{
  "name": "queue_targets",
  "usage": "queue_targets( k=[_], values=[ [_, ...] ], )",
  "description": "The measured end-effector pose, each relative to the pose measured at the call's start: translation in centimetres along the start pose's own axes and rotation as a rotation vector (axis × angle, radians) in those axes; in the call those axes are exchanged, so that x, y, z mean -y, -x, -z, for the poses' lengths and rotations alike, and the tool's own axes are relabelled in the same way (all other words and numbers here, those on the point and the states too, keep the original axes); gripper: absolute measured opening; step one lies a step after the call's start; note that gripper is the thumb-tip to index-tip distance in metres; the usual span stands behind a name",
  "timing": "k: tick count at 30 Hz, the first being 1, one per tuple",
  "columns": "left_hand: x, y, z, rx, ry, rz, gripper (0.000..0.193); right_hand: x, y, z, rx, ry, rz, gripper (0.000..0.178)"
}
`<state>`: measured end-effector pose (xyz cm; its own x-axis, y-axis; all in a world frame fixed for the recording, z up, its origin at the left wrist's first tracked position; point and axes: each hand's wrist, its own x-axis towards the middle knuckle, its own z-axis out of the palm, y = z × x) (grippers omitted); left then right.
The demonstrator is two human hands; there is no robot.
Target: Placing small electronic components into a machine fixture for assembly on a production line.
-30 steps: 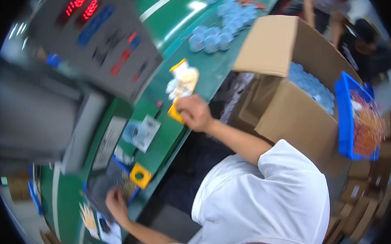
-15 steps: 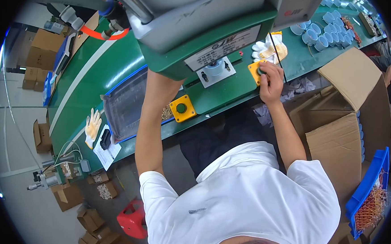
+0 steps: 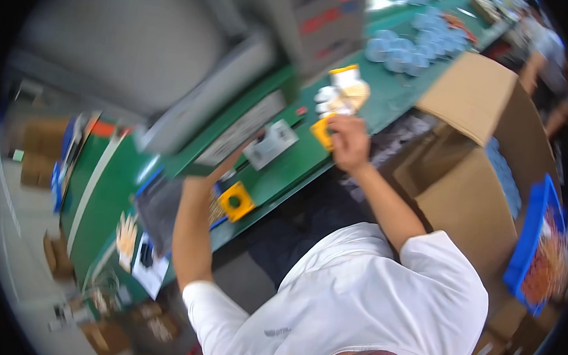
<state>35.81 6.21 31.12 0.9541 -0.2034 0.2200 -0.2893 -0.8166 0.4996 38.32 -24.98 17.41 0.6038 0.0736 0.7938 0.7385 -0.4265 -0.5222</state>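
My right hand (image 3: 349, 141) rests on a yellow push-button box (image 3: 321, 133) at the green bench's front edge, its fingers curled over the button. My left forearm reaches under the green head of a press (image 3: 235, 132). Part of my left hand (image 3: 230, 164) shows beside a light metal plate (image 3: 271, 144) below that head; its fingers are mostly hidden and blurred. A second yellow button box (image 3: 236, 201) with a dark green button sits right of my left forearm. Beyond my right hand lies a white and yellow work glove (image 3: 344, 92).
A blue-rimmed tray (image 3: 158, 215) lies left of my forearm, near another glove (image 3: 125, 241) and a paper sheet (image 3: 150, 270). Many pale blue cups (image 3: 402, 53) stand at the far right. An open carton (image 3: 471, 205) and a blue bin (image 3: 525, 247) are at my right.
The view has swung and blurred, so the bench and press appear turned and shifted left. My right hand stays on its button box. My left arm still reaches under the press.
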Motion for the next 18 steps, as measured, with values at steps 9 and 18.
queue_targets(
  k=[9, 18],
  values=[
    [-5.5, -1.1, 2.1, 0.152, 0.075, 0.204, 0.017, 0.5, 0.0, 0.0, -0.012, -0.012, -0.006, 0.021],
    [-5.0, -1.3, 3.1, 0.214, 0.011, 0.148, 0.023, 0.4, -0.2, -0.1, -0.008, -0.009, 0.009, 0.022]
  ],
)
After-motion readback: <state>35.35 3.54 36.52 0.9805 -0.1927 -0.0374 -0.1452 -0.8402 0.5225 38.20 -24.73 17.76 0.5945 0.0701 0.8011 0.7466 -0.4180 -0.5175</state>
